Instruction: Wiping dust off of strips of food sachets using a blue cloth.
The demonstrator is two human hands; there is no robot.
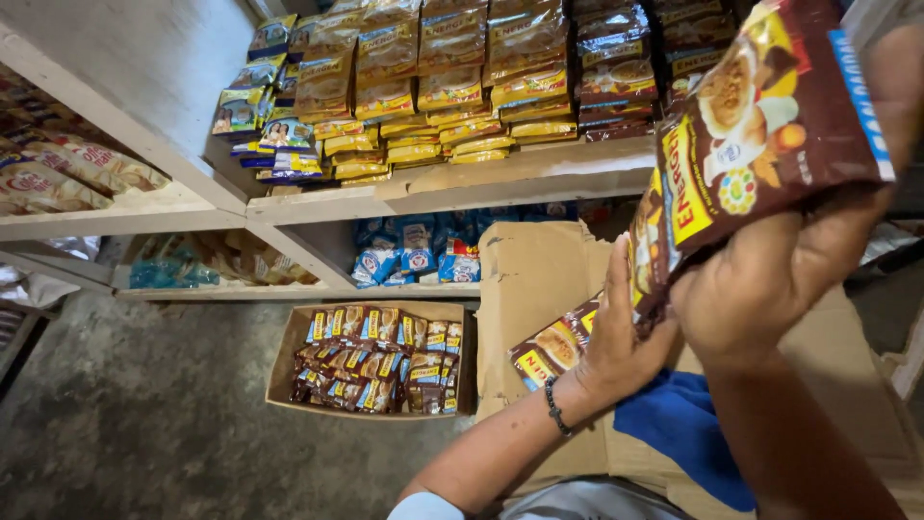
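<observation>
We see two hands at work, both raised at the right of the view. Our right hand is closed around the lower end of one brown sachet pack, holding it up and tilted, so that it covers the shelf end behind it. Our left hand, with one dark bead bracelet on its wrist, is open, fingers spread, its palm laid flat against the near side of that same pack. Just beneath the left hand a second brown pack lies on one large cardboard box, which stands directly under both hands. One blue cloth lies below the hands, close to our body.

Left of the hands and lower, one open carton sits on the concrete floor, filled with brown sachets too many and too closely packed to count. Above the left hand, on the upper shelf, we count about four stacks of yellow packs and two of dark brown packs. Further left stand blue and green packs. Blue packets fill the lower shelf, partly hidden by the large box.
</observation>
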